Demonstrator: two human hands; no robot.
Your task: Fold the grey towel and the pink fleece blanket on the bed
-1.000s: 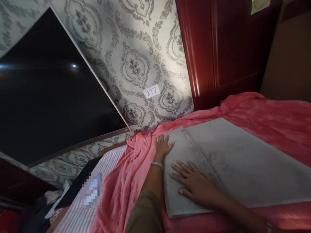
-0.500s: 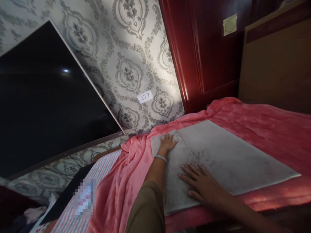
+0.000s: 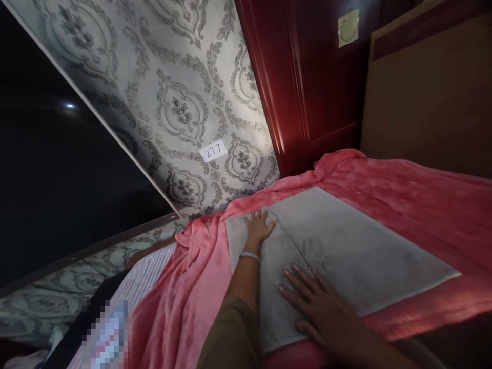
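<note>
A grey, soft-looking sheet of fabric (image 3: 357,246) lies flat on a pink plush blanket (image 3: 415,205). A crease or overlapping edge runs slantwise across it, setting off a narrower left strip. My left hand (image 3: 258,227) rests palm down on the far end of that strip, fingers spread, a silvery bracelet at the wrist. Nearer me, my right hand (image 3: 315,302) lies with fingers spread over the fabric's near part, by the slanting line. Neither hand grips anything.
A large dark television screen (image 3: 69,169) leans at the left against patterned wallpaper (image 3: 180,107). A paper marked 277 (image 3: 213,150) is on the wall. Behind the bed are a dark red wooden panel (image 3: 284,77) and a cardboard box (image 3: 426,97). Striped bedding (image 3: 148,271) shows at left.
The whole view has shifted, so the wall and bed sit farther left. Both hands stay spread on the grey fabric, with the right hand slightly nearer me on it.
</note>
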